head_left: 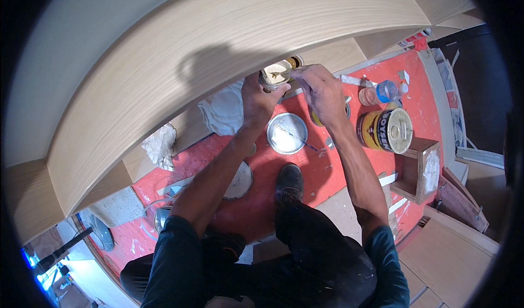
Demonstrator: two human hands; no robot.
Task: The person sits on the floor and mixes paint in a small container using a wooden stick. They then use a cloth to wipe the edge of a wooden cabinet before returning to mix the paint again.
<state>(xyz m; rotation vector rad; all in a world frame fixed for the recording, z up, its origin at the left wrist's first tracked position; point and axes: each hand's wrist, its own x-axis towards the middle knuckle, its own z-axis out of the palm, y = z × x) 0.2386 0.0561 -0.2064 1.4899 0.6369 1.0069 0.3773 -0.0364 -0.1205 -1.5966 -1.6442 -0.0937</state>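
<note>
Just below the edge of the pale wooden shelf, my left hand (259, 101) is wrapped round a small open can (277, 72) with cream-coloured stuff inside. My right hand (321, 92) is closed at the can's right rim, fingers bent downward. Whatever it pinches is mostly hidden behind the fingers; a thin yellowish-brown piece shows in the can's mouth. Beneath the hands, a round silvery lid (287, 133) lies on the red floor covering, with a thin dark stick across it. An open tin (347, 110) stands partly behind my right wrist.
The curved wooden shelf (229, 29) spans the space above. At right stand a yellow-and-black paint can (385, 130), a plastic bottle (386, 92) and a wooden box (423, 171). White cloth (222, 110) and crumpled paper (160, 146) lie at left. My shoe (289, 183) rests on the red covering.
</note>
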